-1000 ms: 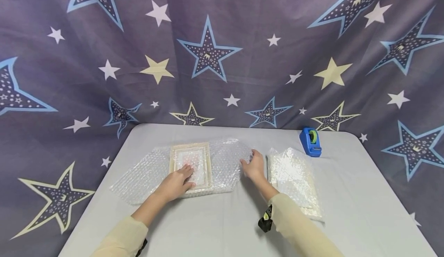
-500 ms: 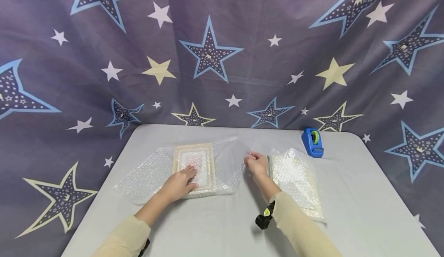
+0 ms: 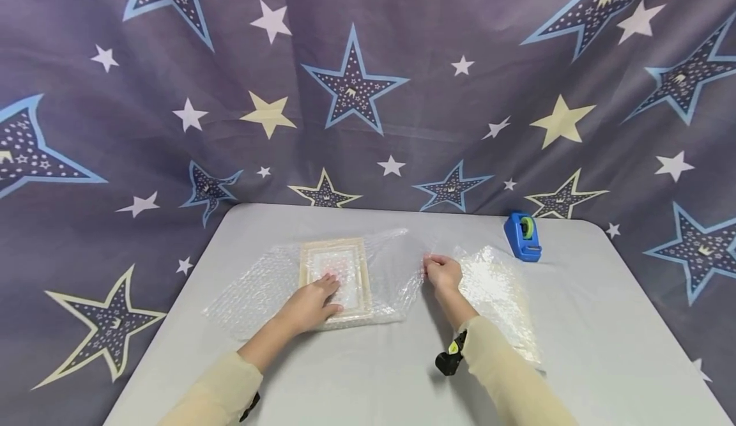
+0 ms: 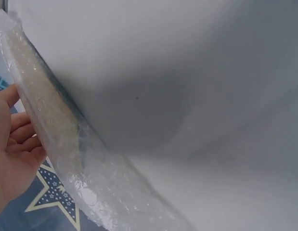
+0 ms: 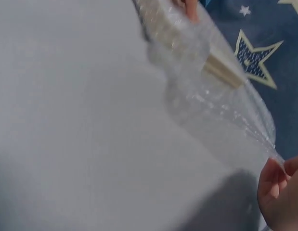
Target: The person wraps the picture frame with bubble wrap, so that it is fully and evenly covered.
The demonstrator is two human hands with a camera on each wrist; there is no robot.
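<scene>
One tape dispenser (image 3: 522, 237), shiny package (image 3: 501, 293) beside right hand (image 3: 444, 274), starry backdrop (image 3: 437, 126)

The tabletop (image 3: 374, 375) is plain pale grey. Left of its middle, the picture frame (image 3: 351, 278) is cream, its white field blushed pink; the bubble wrap (image 3: 393, 273) around it is clear, dotted and silvery. Near the surface's far right corner, the tape dispenser (image 3: 522, 244) is blue and its tape roll (image 3: 526, 228) green. Toward the right edge, the glossy package (image 3: 503, 298) gleams cream-white. The sleeves (image 3: 215, 391) are cream. Past the far edge, the purple-grey curtain (image 3: 425, 119) bears white, yellow and blue-edged stars, some dotted
</scene>
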